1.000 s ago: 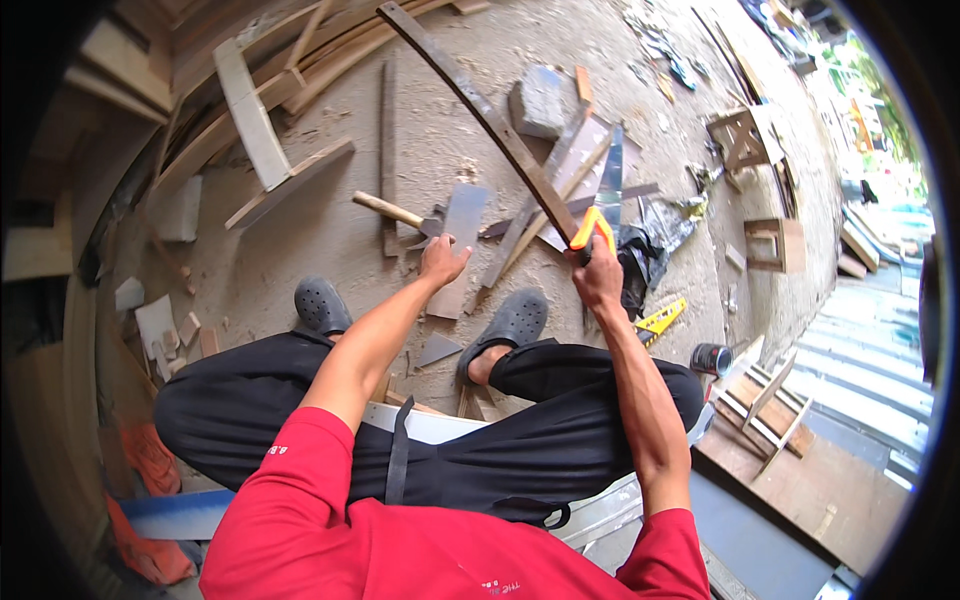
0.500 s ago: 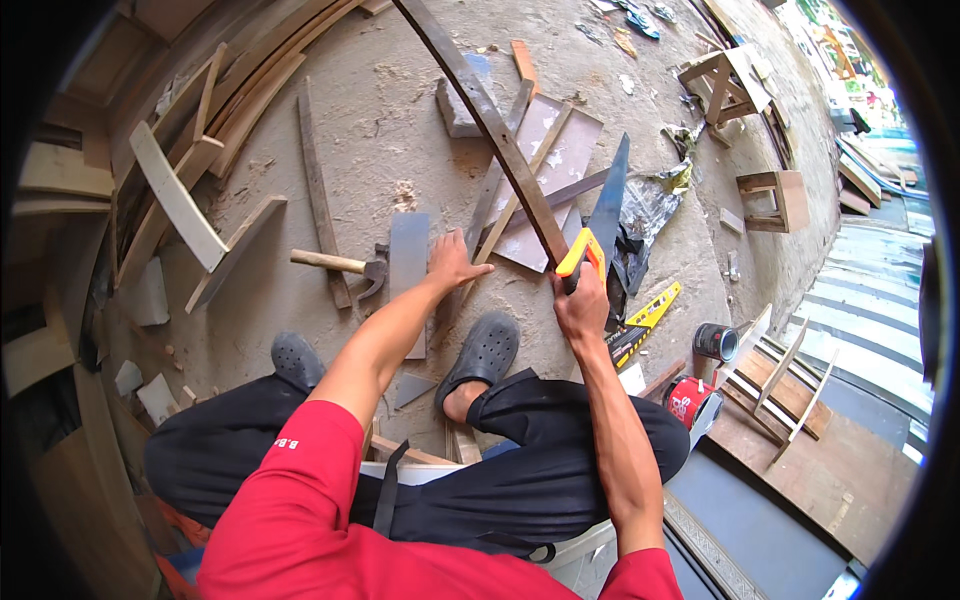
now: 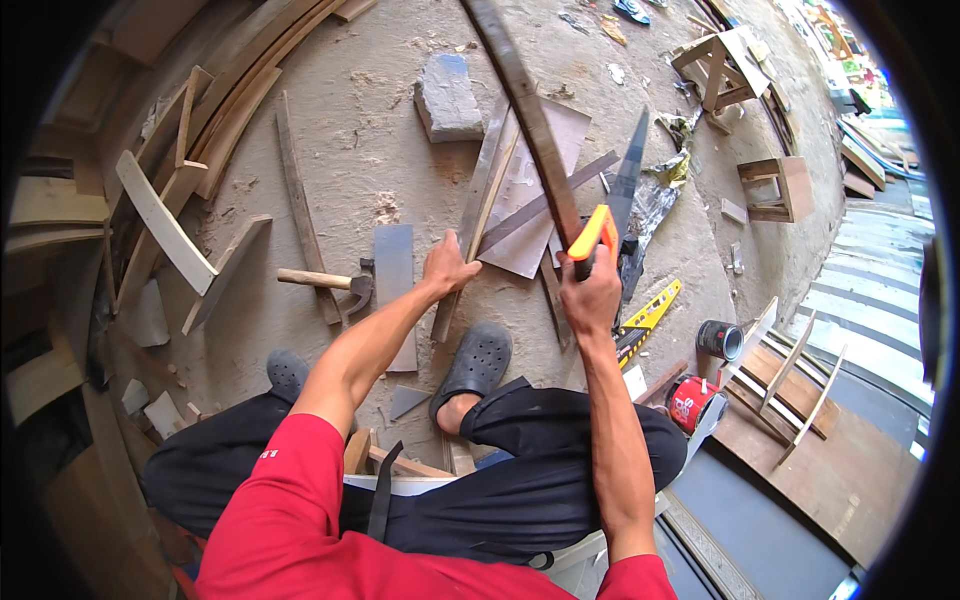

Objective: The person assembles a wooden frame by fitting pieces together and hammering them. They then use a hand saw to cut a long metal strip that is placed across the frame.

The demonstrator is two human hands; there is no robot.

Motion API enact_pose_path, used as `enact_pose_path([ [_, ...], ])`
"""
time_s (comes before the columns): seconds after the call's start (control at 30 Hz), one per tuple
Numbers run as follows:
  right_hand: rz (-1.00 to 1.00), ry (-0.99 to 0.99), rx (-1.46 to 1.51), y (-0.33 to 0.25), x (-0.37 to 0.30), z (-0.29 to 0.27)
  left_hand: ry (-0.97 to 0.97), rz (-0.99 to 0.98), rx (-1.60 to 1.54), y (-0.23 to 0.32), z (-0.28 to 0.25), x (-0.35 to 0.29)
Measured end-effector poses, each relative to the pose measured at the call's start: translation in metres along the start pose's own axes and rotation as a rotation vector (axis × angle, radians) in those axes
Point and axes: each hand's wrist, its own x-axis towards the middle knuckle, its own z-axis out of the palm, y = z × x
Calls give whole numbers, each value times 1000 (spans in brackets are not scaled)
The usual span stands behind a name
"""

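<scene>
**Right hand (image 3: 590, 298) grips a saw, left hand (image 3: 449, 267) over wood strips**

The right hand is closed round the orange and black handle of the saw (image 3: 622, 195), whose blade points away from the person. A long dark bar (image 3: 529, 122) runs up from that hand; whether the fingers hold it too, I cannot tell. The left hand is open, thumb spread, above wood strips (image 3: 481, 190) lying on the floor (image 3: 350, 140); contact is unclear. Left of it are a flat grey piece (image 3: 395, 270) and a hammer (image 3: 330, 282). A rough block (image 3: 448, 100) sits beyond.
</scene>
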Motion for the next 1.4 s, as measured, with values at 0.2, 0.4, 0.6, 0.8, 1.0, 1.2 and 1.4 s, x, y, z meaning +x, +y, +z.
enact_pose_path([
  [0.2,86,104,78,-7,9,-14,21,65,-165,27,-13,-36],
  [0.4,162,134,99,-8,9,-20,261,176,-371,27,-30,-45],
  [0.6,148,123,113,-14,9,-23,330,-119,-361,9,-98,-14],
  [0.8,137,78,111,-19,12,-19,450,-183,-222,-38,-135,28],
  [1.0,100,61,108,-17,17,-13,421,-157,-310,-38,-138,61],
  [1.2,213,111,68,-11,27,-38,238,-35,-488,68,-94,44],
  [1.4,233,203,74,-21,40,-63,259,143,-512,119,24,56],
])
